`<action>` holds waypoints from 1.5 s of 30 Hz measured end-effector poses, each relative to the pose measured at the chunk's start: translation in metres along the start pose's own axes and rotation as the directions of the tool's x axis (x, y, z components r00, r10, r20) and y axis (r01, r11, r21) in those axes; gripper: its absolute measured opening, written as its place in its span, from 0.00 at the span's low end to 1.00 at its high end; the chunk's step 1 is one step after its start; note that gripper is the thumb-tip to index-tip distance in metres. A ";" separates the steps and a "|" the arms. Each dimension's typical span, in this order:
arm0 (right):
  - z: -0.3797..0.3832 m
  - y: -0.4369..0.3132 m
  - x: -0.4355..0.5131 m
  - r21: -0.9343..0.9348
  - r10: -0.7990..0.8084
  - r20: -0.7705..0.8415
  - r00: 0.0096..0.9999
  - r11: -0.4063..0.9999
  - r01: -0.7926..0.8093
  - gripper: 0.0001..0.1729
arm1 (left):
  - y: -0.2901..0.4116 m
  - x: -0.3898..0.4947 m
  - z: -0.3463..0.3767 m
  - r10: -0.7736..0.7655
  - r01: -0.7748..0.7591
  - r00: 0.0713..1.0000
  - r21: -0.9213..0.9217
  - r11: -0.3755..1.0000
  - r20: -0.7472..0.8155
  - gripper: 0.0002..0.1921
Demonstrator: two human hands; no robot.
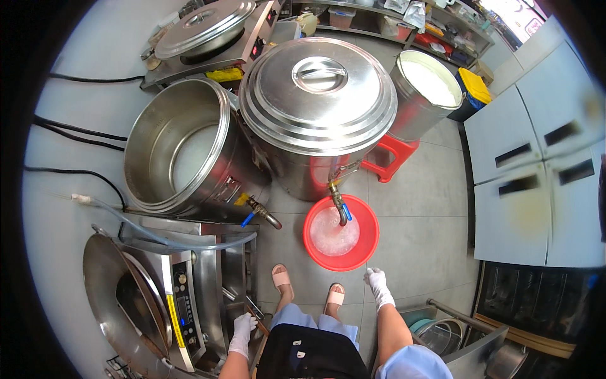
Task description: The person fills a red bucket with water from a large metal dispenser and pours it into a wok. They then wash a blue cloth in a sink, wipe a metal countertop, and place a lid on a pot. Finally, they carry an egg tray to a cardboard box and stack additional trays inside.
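Note:
My left hand point(244, 330), in a white glove, is curled beside a thin brown rod point(258, 321) near the steel cooker; whether it grips the rod is unclear. My right hand point(378, 285), gloved too, has curled fingers and shows nothing in them, just below a red plastic basin point(372, 246). Foamy liquid point(334, 232) lies in the basin on the floor. Over it hangs a metal tap point(338, 201) with a blue lever, fixed to a large lidded steel pot point(279, 102). Left of that, an uncovered steel pot point(156, 128) has its own tap point(260, 210).
A steel bucket point(402, 109) of white contents stands on a red plastic stool point(393, 158). A wok point(102, 284) rests on the cooker at left, where a clear hose point(165, 241) lies. White cabinets point(511, 213) line the right; a metal rack point(468, 327) is at lower right.

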State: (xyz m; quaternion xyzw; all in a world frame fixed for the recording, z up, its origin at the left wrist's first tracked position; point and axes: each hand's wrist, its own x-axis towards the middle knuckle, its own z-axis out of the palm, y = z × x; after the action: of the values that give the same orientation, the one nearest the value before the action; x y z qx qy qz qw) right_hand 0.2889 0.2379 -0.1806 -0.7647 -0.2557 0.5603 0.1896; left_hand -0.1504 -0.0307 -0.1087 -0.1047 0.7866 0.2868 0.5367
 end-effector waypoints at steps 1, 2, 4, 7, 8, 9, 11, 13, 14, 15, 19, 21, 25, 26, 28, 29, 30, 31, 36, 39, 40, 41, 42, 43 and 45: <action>0.008 -0.009 0.016 -0.019 -0.029 0.007 1.000 0.999 0.029 0.12 | 0.001 0.000 0.000 0.000 0.000 1.000 -0.010 1.000 -0.003 0.14; 0.015 -0.019 0.030 -0.040 -0.058 0.016 0.998 0.998 0.058 0.13 | 0.002 0.001 0.001 -0.017 0.017 1.000 -0.015 1.000 -0.012 0.13; 0.030 -0.042 0.049 -0.210 -0.207 -0.009 0.978 0.957 0.201 0.15 | 0.003 0.003 0.002 -0.027 0.027 0.999 -0.012 1.000 -0.027 0.12; 0.052 -0.085 0.062 -0.325 -0.286 -0.017 0.958 0.908 0.266 0.18 | 0.005 0.012 0.003 -0.063 0.062 0.997 -0.006 0.998 -0.043 0.11; 0.058 -0.099 0.063 -0.339 -0.292 -0.019 0.956 0.902 0.269 0.19 | 0.005 0.015 0.003 -0.074 0.074 0.996 -0.007 0.997 -0.048 0.11; 0.061 -0.110 0.064 -0.356 -0.301 -0.032 0.953 0.894 0.271 0.20 | 0.005 0.019 0.004 -0.079 0.079 0.996 -0.009 0.997 -0.039 0.12; 0.076 -0.127 0.069 -0.391 -0.320 -0.036 0.947 0.876 0.281 0.21 | 0.003 0.023 0.000 -0.092 0.091 0.995 -0.027 0.996 -0.038 0.13; 0.086 -0.135 0.081 -0.426 -0.306 -0.027 0.952 0.865 0.266 0.26 | 0.001 0.025 -0.004 -0.087 0.086 0.996 -0.031 0.996 -0.031 0.13; 0.091 -0.134 0.088 -0.447 -0.324 -0.034 0.945 0.851 0.276 0.27 | 0.001 0.027 -0.005 -0.084 0.083 0.996 -0.030 0.996 -0.025 0.13; 0.097 -0.136 0.095 -0.468 -0.345 -0.040 0.938 0.836 0.287 0.27 | 0.002 0.029 -0.006 -0.085 0.084 0.996 -0.029 0.996 -0.032 0.13; 0.105 -0.135 0.116 -0.493 -0.343 -0.043 0.938 0.824 0.279 0.27 | 0.009 0.035 -0.008 -0.079 0.079 0.997 -0.016 0.997 -0.021 0.13; 0.103 -0.131 0.126 -0.506 -0.380 -0.068 0.923 0.810 0.296 0.27 | 0.018 0.040 -0.007 -0.068 0.068 0.998 -0.002 0.998 0.002 0.13; 0.132 -0.162 0.100 -0.521 -0.235 0.015 0.972 0.828 0.208 0.26 | 0.008 0.043 -0.018 -0.078 0.077 0.997 -0.028 0.997 -0.030 0.14; 0.135 -0.165 0.096 -0.521 -0.240 0.011 0.971 0.827 0.210 0.26 | 0.008 0.044 -0.019 -0.080 0.079 0.996 -0.030 0.996 -0.030 0.13; 0.133 -0.162 0.099 -0.536 -0.285 -0.019 0.958 0.812 0.230 0.25 | 0.010 0.049 -0.021 -0.063 0.063 0.998 -0.024 0.998 -0.004 0.14; 0.134 -0.158 0.099 -0.552 -0.323 -0.035 0.946 0.795 0.251 0.24 | 0.010 0.050 -0.023 -0.055 0.055 0.998 -0.024 0.998 0.007 0.14; 0.134 -0.155 0.102 -0.571 -0.361 -0.051 0.931 0.776 0.269 0.23 | 0.013 0.050 -0.022 -0.058 0.058 0.998 -0.029 0.998 0.017 0.14; 0.133 -0.152 0.106 -0.567 -0.354 -0.050 0.934 0.780 0.265 0.23 | 0.017 0.049 -0.022 -0.061 0.062 0.998 -0.035 0.997 0.026 0.14; 0.137 -0.142 0.118 -0.514 -0.352 -0.051 0.935 0.812 0.278 0.22 | 0.017 0.051 -0.025 -0.062 0.064 0.997 -0.058 0.996 0.036 0.15; 0.136 -0.135 0.129 -0.540 -0.356 -0.062 0.932 0.797 0.269 0.20 | 0.023 0.051 -0.024 -0.091 0.092 0.996 -0.050 0.995 0.022 0.15; 0.136 -0.135 0.131 -0.515 -0.339 -0.072 0.938 0.818 0.256 0.20 | 0.021 0.053 -0.025 -0.099 0.099 0.995 -0.052 0.994 0.020 0.15; 0.136 -0.135 0.134 -0.488 -0.322 -0.082 0.943 0.838 0.243 0.20 | 0.020 0.055 -0.025 -0.106 0.107 0.994 -0.055 0.993 0.019 0.15; 0.138 -0.134 0.134 -0.464 -0.302 -0.088 0.949 0.856 0.229 0.19 | 0.018 0.057 -0.026 -0.108 0.108 0.994 -0.061 0.992 0.011 0.15; 0.139 -0.134 0.134 -0.459 -0.311 -0.094 0.946 0.856 0.236 0.19 | 0.016 0.059 -0.026 -0.109 0.109 0.994 -0.068 0.992 0.003 0.15; 0.142 -0.134 0.134 -0.453 -0.330 -0.101 0.938 0.855 0.252 0.18 | 0.012 0.062 -0.027 -0.109 0.109 0.994 -0.077 0.991 -0.004 0.14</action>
State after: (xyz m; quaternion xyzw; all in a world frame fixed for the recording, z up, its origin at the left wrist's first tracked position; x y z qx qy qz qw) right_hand 0.1623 0.4259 -0.2476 -0.7861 -0.4691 0.3845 0.1195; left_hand -0.2021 -0.0268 -0.1536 -0.1691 0.7702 0.2868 0.5440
